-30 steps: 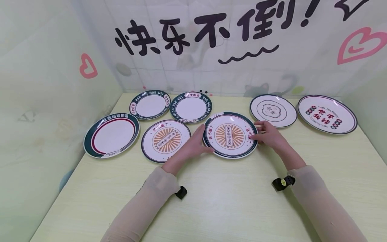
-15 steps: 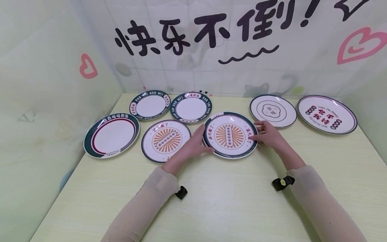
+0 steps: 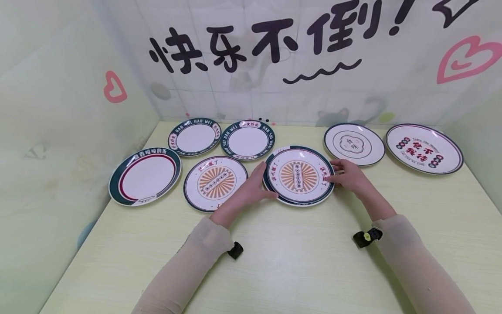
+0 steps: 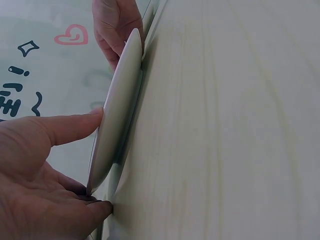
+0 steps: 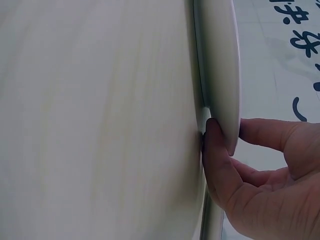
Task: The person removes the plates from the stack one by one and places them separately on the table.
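A white plate with an orange sunburst lies on top of a dark green-rimmed plate, of which only the rim shows in the head view. My left hand holds the pair at its left side, thumb toward the front edge. On the right, my right hand pinches the edge, thumb on top and fingers below. Both wrist views show a plate's pale underside close to the tabletop, with fingers tucked under the rim. Whether the stack touches the table is hard to tell.
Beside my left hand lies another sunburst plate. Two green-rimmed lettered plates stand behind it, and a green plate with a red ring sits far left. A flower-centre plate and a red-lettered plate lie right, near the back wall.
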Action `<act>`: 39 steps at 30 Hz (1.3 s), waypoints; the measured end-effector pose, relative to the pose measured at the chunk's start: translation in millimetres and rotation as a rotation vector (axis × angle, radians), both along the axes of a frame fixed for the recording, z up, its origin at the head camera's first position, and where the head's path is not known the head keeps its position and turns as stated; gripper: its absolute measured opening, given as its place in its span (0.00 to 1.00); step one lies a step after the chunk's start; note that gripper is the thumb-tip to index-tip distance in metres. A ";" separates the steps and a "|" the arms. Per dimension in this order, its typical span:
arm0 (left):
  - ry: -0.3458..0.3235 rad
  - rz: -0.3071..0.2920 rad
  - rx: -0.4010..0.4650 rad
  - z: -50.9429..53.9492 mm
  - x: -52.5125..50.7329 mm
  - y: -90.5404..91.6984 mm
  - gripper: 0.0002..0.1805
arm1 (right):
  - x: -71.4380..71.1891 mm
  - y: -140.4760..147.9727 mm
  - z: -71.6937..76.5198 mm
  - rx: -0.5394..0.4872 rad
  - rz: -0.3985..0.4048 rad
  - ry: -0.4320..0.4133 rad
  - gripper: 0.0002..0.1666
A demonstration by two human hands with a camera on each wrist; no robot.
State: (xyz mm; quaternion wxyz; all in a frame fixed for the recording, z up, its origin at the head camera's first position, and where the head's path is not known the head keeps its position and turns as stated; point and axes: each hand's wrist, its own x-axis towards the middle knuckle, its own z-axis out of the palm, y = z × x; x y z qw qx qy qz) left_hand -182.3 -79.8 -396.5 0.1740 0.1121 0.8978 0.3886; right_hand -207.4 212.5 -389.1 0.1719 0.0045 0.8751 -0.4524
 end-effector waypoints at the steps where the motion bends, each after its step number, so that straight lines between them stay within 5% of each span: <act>1: -0.001 0.001 0.001 -0.1 0.0 0.0 0.58 | -0.1 0.0 0.1 0.002 0.003 -0.001 0.40; 39: -0.008 0.010 0.031 -1.2 0.2 -0.1 0.58 | -1.8 6.6 7.8 -0.008 0.016 0.012 0.32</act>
